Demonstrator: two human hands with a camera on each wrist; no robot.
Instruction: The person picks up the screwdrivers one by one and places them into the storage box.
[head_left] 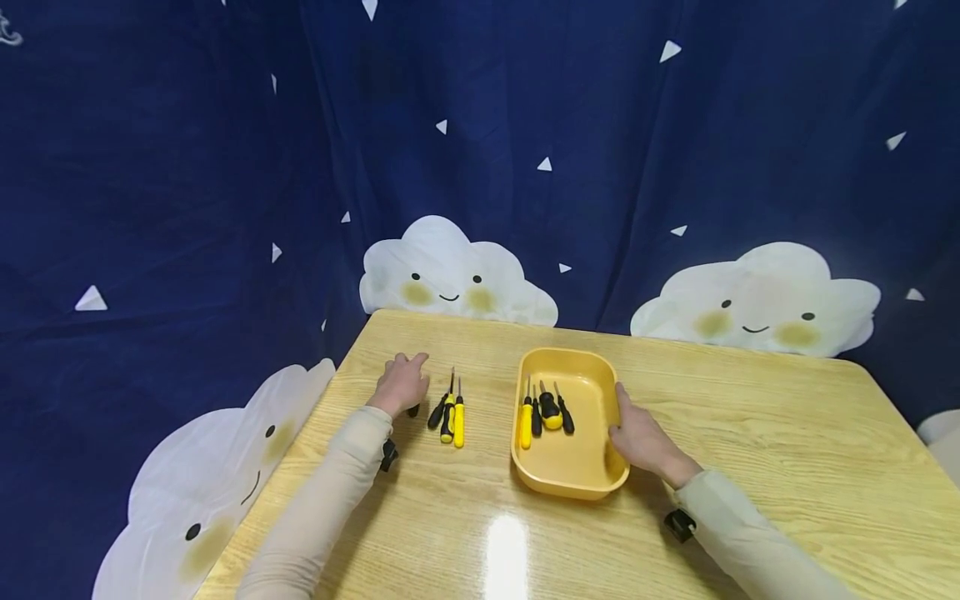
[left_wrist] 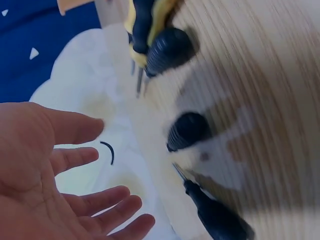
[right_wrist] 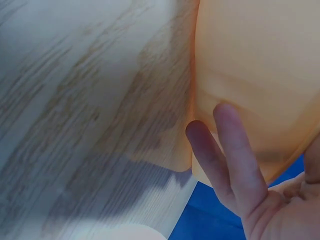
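My left hand (head_left: 402, 385) is over the left side of the table, fingers spread and holding nothing. Beneath it the left wrist view shows a black screwdriver (left_wrist: 215, 210) and another black handle (left_wrist: 187, 131). Just right of this hand lie a black screwdriver (head_left: 437, 414), a black-and-yellow one (head_left: 447, 423) and a yellow one (head_left: 459, 427). My right hand (head_left: 647, 437) holds the right side of a yellow plastic tray (head_left: 573, 486), thumb over the rim, fingers along the outer wall (right_wrist: 250, 65). Inside the tray, several screwdrivers lie side by side, including a yellow-handled one (head_left: 526, 427) and a stubby black-and-yellow one (head_left: 551, 412).
Everything rests on a light wooden table (head_left: 780, 433). Behind it hangs a dark blue curtain (head_left: 480, 100) printed with white clouds and triangles, which also runs along the left edge. A bright reflection shows on the tabletop near the front.
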